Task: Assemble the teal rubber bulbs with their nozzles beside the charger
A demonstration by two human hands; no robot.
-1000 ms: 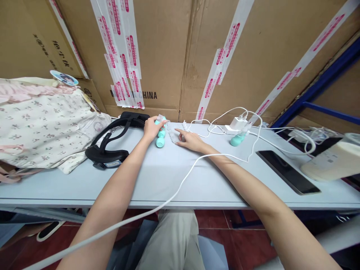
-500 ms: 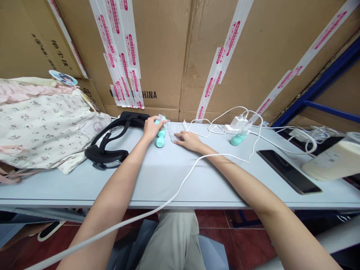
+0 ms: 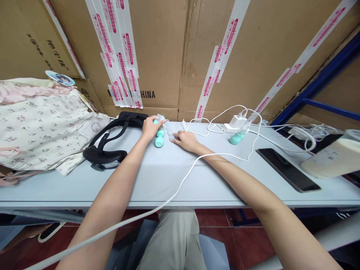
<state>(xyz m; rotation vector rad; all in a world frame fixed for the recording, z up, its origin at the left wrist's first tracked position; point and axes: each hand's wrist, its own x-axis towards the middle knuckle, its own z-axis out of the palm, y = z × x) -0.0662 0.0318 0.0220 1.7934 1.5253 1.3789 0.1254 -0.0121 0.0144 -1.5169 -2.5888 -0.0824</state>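
Note:
My left hand (image 3: pixel 150 127) is closed around the upper part of a mint-green bulbed object (image 3: pixel 159 141) at the back of the table. Its rounded lower end points toward me. A clear plastic piece (image 3: pixel 169 131) lies just to the right of it, hard to make out against the pale surface. My right hand (image 3: pixel 186 141) rests on the table with thumb and forefinger apart, their tips at the near right edge of that clear piece. Behind these fingers stands a small translucent piece (image 3: pixel 183 124). Farther right lies another mint-green bulb (image 3: pixel 236 138) with a clear tip.
A black head strap (image 3: pixel 105 153) and a floral cloth bag (image 3: pixel 42 127) lie on the left. On the right are a white charger (image 3: pixel 237 122), a phone (image 3: pixel 287 169) and a cream container (image 3: pixel 332 159). A white cable (image 3: pixel 180 185) crosses before my arms. Cardboard (image 3: pixel 160 56) walls the back.
The view has shifted slightly. My right fingertips have moved a little left against the clear piece, which shows narrower now. My left hand keeps its hold on the mint-green object.

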